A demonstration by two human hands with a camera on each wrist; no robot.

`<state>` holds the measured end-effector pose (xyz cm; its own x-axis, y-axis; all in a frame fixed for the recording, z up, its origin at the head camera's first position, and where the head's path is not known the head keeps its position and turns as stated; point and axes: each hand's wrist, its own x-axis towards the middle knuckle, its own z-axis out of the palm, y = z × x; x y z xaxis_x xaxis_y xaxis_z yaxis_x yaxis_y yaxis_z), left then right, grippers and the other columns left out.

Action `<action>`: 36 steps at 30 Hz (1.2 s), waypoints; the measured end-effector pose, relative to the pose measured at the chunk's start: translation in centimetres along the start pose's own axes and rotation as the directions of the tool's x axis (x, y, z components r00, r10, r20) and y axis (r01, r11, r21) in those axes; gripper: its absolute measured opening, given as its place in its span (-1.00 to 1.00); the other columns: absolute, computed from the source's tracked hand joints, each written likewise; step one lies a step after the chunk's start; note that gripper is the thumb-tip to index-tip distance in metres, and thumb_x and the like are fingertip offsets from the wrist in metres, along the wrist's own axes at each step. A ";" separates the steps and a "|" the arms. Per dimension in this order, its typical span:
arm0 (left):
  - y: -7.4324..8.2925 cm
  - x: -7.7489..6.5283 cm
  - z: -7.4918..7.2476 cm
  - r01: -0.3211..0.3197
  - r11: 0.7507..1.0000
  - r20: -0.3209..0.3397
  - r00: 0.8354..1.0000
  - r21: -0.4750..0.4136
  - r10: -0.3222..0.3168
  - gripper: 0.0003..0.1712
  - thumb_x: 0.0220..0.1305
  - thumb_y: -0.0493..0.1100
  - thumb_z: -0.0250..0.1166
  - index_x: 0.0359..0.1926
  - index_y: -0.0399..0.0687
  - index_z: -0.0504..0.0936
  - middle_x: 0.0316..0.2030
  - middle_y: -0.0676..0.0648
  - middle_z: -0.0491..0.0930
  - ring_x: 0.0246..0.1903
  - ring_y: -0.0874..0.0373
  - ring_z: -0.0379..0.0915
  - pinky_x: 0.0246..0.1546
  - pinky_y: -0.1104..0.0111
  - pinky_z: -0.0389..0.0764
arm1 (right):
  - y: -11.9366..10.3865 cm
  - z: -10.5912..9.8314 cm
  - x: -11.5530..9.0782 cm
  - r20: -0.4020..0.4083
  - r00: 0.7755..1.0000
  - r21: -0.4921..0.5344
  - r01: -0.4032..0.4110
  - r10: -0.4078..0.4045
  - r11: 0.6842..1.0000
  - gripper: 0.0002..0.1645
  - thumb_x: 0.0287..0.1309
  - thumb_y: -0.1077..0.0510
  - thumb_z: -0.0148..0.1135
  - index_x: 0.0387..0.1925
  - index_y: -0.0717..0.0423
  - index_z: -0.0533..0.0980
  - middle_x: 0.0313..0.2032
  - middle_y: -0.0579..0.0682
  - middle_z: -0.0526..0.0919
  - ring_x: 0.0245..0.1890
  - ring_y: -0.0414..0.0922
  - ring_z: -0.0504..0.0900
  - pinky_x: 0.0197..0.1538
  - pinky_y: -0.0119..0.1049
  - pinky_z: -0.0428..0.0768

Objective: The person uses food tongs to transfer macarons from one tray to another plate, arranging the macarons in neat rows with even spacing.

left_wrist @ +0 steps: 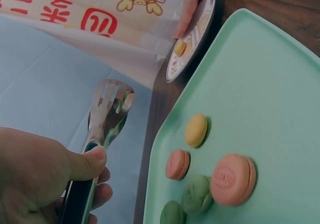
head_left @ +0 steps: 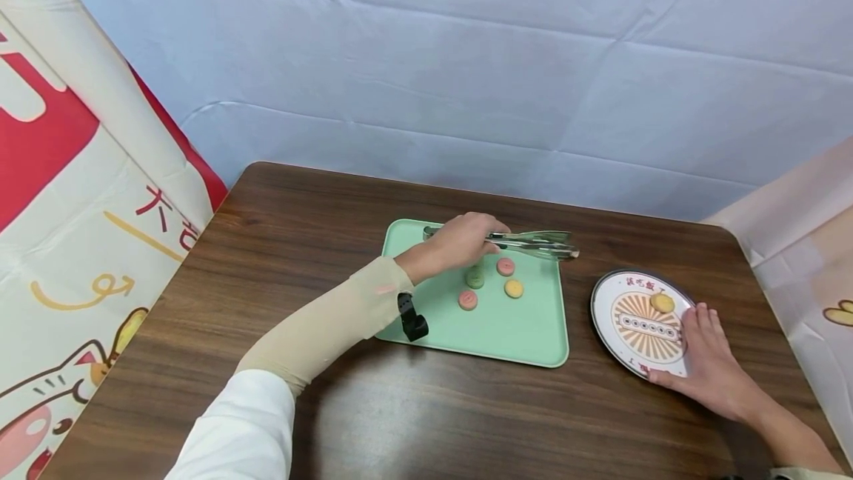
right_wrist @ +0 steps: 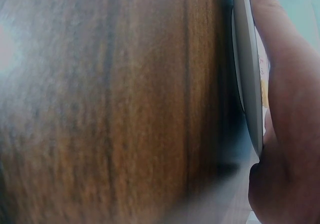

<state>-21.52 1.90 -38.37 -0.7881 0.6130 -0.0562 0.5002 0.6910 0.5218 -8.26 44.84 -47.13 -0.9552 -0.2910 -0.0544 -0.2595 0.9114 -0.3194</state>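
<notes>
My left hand [head_left: 463, 239] grips a pair of metal tongs [head_left: 533, 244] by the dark handle, above the far side of the mint-green tray [head_left: 506, 339]. The slotted tong heads [left_wrist: 111, 109] extend rightward past the tray's far right corner. On the tray lie two pink macarons [head_left: 505, 267], a yellow macaron [head_left: 514, 288] and green macarons [left_wrist: 196, 194] close together. My right hand [head_left: 716, 369] rests against the right rim of a round printed plate [head_left: 609, 310], thumb at the near edge and fingers extended. Another yellow macaron [head_left: 663, 303] sits on that plate, near the fingers.
Tray and plate stand on a dark wooden table [head_left: 466, 421], the plate to the tray's right. A pale blue cloth [head_left: 466, 95] hangs behind the table's far edge. Printed sheets [head_left: 80, 243] hang at both sides. A black strap [head_left: 412, 318] dangles from the left wrist.
</notes>
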 end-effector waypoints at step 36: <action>5.2 4.1 2.9 -0.017 0.998 0.076 0.997 0.058 0.013 -0.49 0.48 -0.05 0.24 0.41 0.16 0.51 0.34 0.16 0.49 0.29 0.28 0.42 -0.06 0.53 0.54 | 0.3 0.3 0.2 0.001 1.000 -0.009 -0.007 0.007 1.000 0.64 0.00 -0.23 0.54 0.44 0.67 -0.40 0.41 0.69 -0.47 0.48 0.34 -0.67 0.43 -0.07 -0.71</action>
<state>-21.07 9.09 -38.41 -0.7520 0.6492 -0.1142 0.5338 0.7014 0.4723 -8.44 44.94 -47.55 -0.9568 -0.2849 -0.0575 -0.2541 0.9161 -0.3102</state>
